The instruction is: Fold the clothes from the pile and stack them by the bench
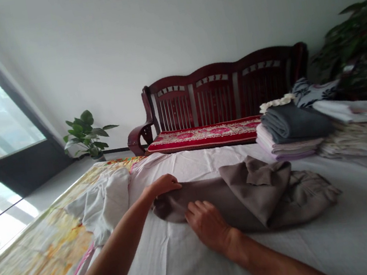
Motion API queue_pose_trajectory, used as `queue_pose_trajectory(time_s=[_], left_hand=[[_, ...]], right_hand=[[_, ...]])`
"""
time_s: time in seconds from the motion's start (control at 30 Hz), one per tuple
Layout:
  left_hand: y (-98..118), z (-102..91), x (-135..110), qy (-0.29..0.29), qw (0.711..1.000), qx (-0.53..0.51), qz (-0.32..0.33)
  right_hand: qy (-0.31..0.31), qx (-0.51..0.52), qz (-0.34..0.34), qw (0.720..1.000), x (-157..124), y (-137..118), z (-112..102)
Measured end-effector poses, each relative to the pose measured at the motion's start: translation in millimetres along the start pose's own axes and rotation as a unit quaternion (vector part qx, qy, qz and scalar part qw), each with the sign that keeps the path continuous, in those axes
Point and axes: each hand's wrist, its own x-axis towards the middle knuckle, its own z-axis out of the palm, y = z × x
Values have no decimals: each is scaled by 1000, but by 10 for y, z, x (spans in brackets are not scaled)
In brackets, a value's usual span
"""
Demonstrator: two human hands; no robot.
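A brown-grey cloth (249, 192) lies crumpled on the white sheet (343, 232) in front of me. My left hand (161, 185) is at the cloth's far left edge, fingers curled and pinching the fabric. My right hand (206, 222) rests on the cloth's near edge, fingers bent and gripping it. The right part of the cloth is bunched in folds.
A white garment (104, 202) lies at the left over a yellow patterned cover (32, 266). Stacks of folded cloths (295, 133) sit at the back right. Behind stand a dark red wooden bench (220, 103), a small potted plant (86, 135) and a large plant (365, 46).
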Motion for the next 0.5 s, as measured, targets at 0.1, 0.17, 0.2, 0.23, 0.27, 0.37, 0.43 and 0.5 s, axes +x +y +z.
queue_pose_trajectory(time_s=[0.1, 0.17, 0.2, 0.23, 0.27, 0.37, 0.43, 0.5], left_hand=[[10, 41, -81, 48, 998, 33, -4], [32, 82, -132, 76, 995, 56, -14], [45, 103, -154, 89, 993, 71, -17], [61, 122, -173, 101, 991, 90, -16], [81, 137, -191, 113, 987, 111, -12], [190, 163, -259, 161, 972, 169, 16], [299, 203, -333, 191, 967, 164, 44], [408, 301, -428, 191, 972, 111, 76]], right_hand=[[23, 34, 2, 999, 7, 6, 53], [24, 62, 12, 998, -2, 12, 90], [20, 75, 19, 997, -10, 16, 104], [16, 90, 25, 995, -18, 19, 112], [12, 109, 30, 993, -27, 21, 111], [15, 186, 32, 982, -49, 22, 49], [21, 247, 19, 969, -52, 31, -32], [35, 296, 27, 954, -45, 68, -110]])
